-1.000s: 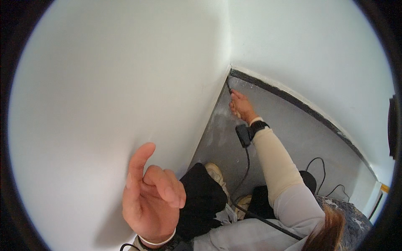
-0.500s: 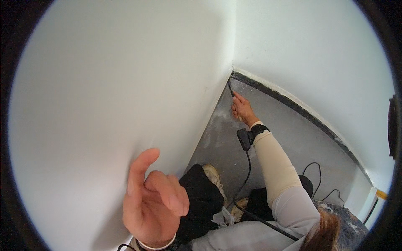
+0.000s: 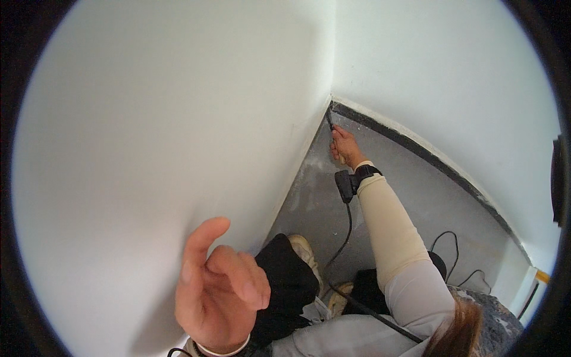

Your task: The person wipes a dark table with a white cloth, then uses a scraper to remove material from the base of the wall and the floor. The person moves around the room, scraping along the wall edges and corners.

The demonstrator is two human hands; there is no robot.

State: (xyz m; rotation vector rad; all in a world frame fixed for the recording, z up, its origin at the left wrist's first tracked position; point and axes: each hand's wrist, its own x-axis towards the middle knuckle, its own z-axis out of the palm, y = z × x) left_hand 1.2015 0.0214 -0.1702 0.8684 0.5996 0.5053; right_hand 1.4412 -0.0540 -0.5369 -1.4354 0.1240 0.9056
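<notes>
My right hand (image 3: 346,147) reaches down to the floor at the corner and is closed round a slim hand tool (image 3: 330,119). The tool's dark, narrow front points into the angle where the left wall (image 3: 178,119) meets the dark strip (image 3: 404,134) along the foot of the right wall (image 3: 440,65). A pale bit of its handle shows below my fingers; its exact kind cannot be made out. My left hand (image 3: 221,285) is raised beside the left wall, palm up, fingers loosely curled and apart, holding nothing.
A black device (image 3: 345,185) is strapped at my right wrist, its cable (image 3: 350,229) running down across the grey floor (image 3: 312,202). My shoes (image 3: 304,250) are close to the left wall. Another thin black cable (image 3: 455,244) loops at the right, near a dark mottled object (image 3: 496,312).
My right hand and forearm have shifted slightly, the tool staying at the corner. The wrist cable has swung a little. My left hand is almost unmoved.
</notes>
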